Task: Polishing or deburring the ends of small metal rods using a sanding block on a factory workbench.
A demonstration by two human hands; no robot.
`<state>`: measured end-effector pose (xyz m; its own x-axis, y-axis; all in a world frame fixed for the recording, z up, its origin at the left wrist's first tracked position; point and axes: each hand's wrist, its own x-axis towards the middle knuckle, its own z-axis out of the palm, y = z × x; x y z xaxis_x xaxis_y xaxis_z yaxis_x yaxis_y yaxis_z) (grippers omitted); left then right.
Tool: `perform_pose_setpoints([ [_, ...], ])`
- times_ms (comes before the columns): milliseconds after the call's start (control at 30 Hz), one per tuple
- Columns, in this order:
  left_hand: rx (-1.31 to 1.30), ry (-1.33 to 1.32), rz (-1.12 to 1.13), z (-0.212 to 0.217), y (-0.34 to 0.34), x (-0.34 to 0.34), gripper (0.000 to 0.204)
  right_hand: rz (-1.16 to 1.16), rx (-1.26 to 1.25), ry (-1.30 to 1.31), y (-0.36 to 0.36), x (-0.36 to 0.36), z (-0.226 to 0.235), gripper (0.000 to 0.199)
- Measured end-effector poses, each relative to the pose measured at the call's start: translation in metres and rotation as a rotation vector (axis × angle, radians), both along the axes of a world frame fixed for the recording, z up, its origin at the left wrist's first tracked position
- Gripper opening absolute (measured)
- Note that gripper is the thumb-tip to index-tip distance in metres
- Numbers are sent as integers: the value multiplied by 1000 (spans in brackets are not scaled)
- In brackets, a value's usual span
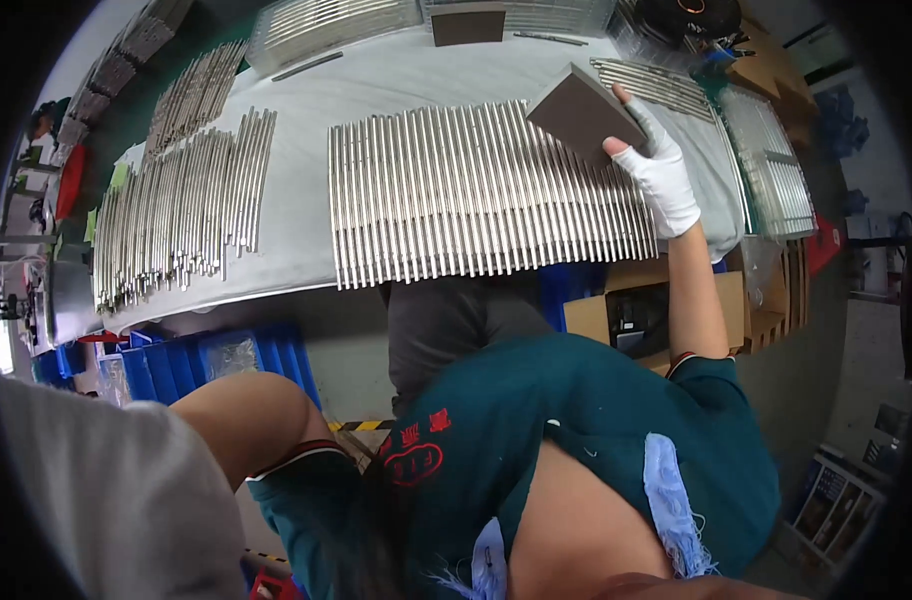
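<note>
My right hand (662, 180), in a white glove with bare fingertips, is closed on a flat dark grey block (586, 112). The thumb lies on the block's face, with a finger along its far right edge. It is tilted over the right end of a wide row of thin silvery metal rods (476, 195). These rods lie side by side on a white-covered table (301, 200), their near ends at its front edge. My left arm (251, 420) is bent at the lower left; the left hand is out of sight.
Loose rods (181, 200) lie in an uneven pile at left. A second dark block (468, 24) stands at the back beside clear trays of rods (326, 25). More rods (656, 85) lie back right. Blue bins (221, 360) and a cardboard box (586, 318) sit below; grey fabric (116, 490) fills the lower left.
</note>
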<state>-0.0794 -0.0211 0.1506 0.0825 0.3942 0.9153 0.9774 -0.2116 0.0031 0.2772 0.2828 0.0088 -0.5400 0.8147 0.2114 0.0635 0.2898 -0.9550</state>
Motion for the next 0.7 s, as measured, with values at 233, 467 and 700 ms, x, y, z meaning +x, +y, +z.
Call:
perform_pose_setpoints([
  [233, -149, -420, -249, -52, 84, 116, 57, -76, 68, -62, 2, 17, -9, 70],
  [467, -842, -148, -300, -168, 116, 193, 53, -78, 254, -380, -14, 12, -8, 63],
  [700, -696, -126, -140, -196, 125, 211, 48, -89, 155, -288, -31, 17, -22, 61],
])
